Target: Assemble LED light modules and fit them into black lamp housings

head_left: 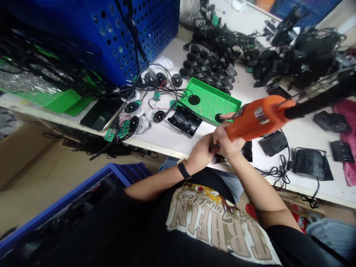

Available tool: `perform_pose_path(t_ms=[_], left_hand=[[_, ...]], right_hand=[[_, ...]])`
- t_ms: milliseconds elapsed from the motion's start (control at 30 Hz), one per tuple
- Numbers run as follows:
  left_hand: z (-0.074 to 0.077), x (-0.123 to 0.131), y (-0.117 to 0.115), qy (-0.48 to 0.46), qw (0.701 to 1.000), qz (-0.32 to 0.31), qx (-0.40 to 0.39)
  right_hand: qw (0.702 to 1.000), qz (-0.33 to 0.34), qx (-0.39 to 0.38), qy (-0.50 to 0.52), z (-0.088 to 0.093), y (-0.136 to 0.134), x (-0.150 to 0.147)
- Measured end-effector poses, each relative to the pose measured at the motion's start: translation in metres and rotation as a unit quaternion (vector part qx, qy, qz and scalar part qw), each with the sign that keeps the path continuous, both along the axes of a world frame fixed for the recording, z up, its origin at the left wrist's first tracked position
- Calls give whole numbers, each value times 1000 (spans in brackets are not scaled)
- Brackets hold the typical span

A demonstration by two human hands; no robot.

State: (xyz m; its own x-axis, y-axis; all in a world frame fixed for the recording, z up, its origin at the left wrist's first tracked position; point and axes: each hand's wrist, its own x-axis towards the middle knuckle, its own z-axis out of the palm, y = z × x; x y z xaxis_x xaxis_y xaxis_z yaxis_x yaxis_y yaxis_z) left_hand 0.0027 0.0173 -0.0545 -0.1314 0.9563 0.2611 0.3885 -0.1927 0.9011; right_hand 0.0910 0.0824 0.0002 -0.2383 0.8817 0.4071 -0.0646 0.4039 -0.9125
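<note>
Orange screwdriver: right hand, grip wrapped around it. Left hand, grip closed on small black part at the worktop front edge. Judged: screw-driving step; next needs the bit square.

A blue perforated plastic crate fills the upper left of the frame. On the white bench, at centre, lies a flat green perforated plastic tray. Rows of round black caps sit above it, a black ribbed battery holder just left, and small green circuit boards farther left.
</note>
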Motion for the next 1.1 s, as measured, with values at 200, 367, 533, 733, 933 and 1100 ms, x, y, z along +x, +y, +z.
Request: perform_pose_path(t_ms=[200, 367, 533, 733, 933, 1100], left_hand=[[4, -2, -4, 27, 998, -6, 55], [5, -4, -7, 62, 996, 9, 57], [4, -6, -7, 54, 996, 4, 64], [5, -12, -8, 81, 995, -31, 49], [31, -1, -11, 274, 950, -82, 125], [47, 17, 2, 388, 863, -262, 188]], right_hand=[[973, -142, 64, 172, 40, 13, 17], [974, -197, 53, 101, 47, 48, 48], [988, -155, 10, 17, 48, 81, 61], [990, -127, 14, 65, 32, 100, 67], [990, -121, -9, 68, 17, 72, 93], [980, -181, 28, 84, 35, 48, 108]])
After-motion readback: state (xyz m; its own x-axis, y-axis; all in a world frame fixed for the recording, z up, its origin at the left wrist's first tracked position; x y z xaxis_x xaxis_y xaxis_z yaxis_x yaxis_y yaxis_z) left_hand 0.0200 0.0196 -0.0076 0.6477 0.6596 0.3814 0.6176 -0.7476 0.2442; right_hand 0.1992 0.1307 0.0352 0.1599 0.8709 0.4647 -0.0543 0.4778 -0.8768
